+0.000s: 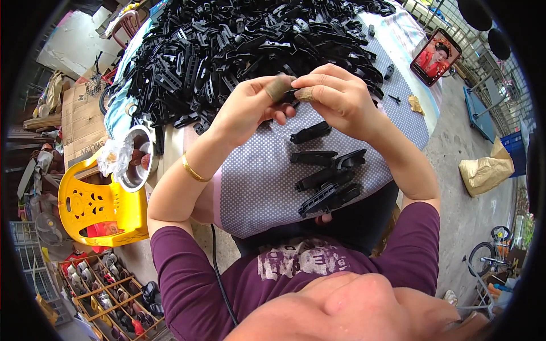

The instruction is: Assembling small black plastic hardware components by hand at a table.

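In front of the pile, my left hand [256, 105] and my right hand [339, 98] meet with their fingers pinched around a small black plastic part [289, 97]. Most of that part is hidden by the fingers, so its exact kind does not show. Brownish wraps cover a fingertip on each hand. Below the hands, several long black plastic pieces [317, 177] lie loosely grouped on the dotted cloth [250, 196]. Beyond the hands rises a large heap of similar black plastic pieces [244, 48], some with slotted sides.
A phone [435, 58] stands at the table's right side. To the left are a metal bowl [149, 170] with reddish round fruit and a plastic bag, a yellow chair [102, 204] and cardboard [79, 122]. A dark cable [216, 273] runs down beside my body.
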The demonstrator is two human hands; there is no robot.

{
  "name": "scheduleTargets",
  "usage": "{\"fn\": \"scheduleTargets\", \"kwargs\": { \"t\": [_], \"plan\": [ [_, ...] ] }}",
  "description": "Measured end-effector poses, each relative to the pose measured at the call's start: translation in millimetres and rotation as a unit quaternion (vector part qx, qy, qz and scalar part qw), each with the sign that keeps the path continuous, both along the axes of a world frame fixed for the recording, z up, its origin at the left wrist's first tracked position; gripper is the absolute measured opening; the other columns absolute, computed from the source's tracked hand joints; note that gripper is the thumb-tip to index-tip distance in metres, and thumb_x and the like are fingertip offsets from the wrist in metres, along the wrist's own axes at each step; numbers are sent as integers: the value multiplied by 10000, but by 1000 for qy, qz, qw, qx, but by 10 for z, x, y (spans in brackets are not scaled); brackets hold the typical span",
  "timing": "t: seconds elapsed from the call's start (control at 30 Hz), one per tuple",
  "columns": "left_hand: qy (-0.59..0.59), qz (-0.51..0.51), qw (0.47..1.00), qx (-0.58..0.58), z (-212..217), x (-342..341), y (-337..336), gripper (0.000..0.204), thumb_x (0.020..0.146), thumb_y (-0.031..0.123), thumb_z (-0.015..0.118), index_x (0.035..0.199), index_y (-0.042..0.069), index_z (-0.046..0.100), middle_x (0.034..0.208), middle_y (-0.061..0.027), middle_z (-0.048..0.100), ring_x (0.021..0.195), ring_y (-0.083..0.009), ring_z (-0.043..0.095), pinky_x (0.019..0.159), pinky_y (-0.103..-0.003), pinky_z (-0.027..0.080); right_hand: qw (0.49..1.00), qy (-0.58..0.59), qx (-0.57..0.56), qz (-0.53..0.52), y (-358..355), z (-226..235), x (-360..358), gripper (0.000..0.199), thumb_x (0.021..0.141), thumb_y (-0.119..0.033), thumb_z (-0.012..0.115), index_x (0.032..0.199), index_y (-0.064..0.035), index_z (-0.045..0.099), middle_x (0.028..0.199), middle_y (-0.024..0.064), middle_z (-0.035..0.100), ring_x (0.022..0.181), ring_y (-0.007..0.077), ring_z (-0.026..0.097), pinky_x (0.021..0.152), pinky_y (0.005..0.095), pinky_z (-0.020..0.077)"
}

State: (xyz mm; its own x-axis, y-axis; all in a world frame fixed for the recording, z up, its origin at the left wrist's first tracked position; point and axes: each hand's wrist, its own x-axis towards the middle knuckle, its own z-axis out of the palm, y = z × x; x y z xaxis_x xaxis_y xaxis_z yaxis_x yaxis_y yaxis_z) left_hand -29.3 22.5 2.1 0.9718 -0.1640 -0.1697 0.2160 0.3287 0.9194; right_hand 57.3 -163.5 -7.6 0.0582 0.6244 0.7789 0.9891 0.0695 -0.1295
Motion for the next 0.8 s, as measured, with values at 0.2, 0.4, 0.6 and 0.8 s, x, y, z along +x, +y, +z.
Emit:
{"fn": "scheduleTargets", "kwargs": {
  "t": [0.2,0.4,0.6,0.8],
  "plan": [
    [-129,6,981,148,2,-38,-28,389,868,99,598,1216,-50,506,967,-112,643,815,-165,647,672,-231,536,999,-28,8,-27,-1,2,-46,217,662,41,672,866,-25,636,955,88,652,881,239,611,737,321,517],
    [-216,92,911,339,40,-16,-54,384,814,-14,619,1188,-39,536,942,-84,652,802,-101,616,680,-224,522,968,243,-46,-38,-30,85,19,473,719,-192,734,1121,4,581,1057,101,622,1012,200,574,875,316,455],
    [-285,89,853,428,76,-80,-119,358,777,-22,647,1128,-19,577,853,-109,669,726,-114,621,654,-235,503,956,267,-123,-18,-106,92,53,391,750,-205,732,1045,24,619,885,98,662,781,162,628,728,283,493],
    [-333,98,850,396,-24,-51,-112,325,779,-14,648,1100,-20,595,865,-116,666,753,-118,624,670,-243,505,948,301,-100,-8,-116,84,70,312,739,-170,738,966,26,650,816,79,665,749,137,615,696,247,485]
  ]
}}
